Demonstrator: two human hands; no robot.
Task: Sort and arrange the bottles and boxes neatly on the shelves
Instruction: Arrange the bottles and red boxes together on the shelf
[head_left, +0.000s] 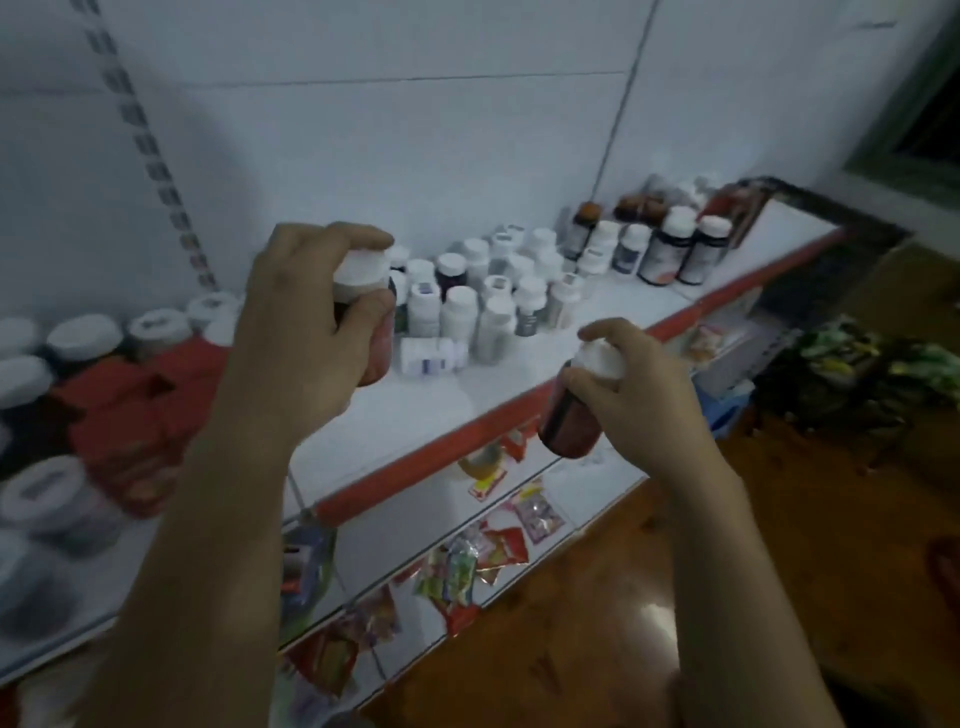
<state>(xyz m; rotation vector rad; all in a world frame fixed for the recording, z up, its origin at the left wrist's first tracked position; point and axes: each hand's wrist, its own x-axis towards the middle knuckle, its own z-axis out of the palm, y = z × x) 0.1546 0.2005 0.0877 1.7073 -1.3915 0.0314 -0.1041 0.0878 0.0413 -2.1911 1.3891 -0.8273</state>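
Two red, white-capped bottles held. First bottle (377, 353): left hand (306, 322) curled round its cap end, above the shelf (467, 431). Second bottle (569, 423): right hand (641, 397) gripping its top, before the shelf's red edge. Standing bottles (493, 306) cluster behind; red boxes (130, 410) at left.

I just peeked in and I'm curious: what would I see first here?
The two hands: the left hand grips a red bottle above the shelf, and the right hand holds a second red bottle in front of the shelf's red edge. Behind them a crowd of white-capped bottles stands by the wall, with red boxes at the left.
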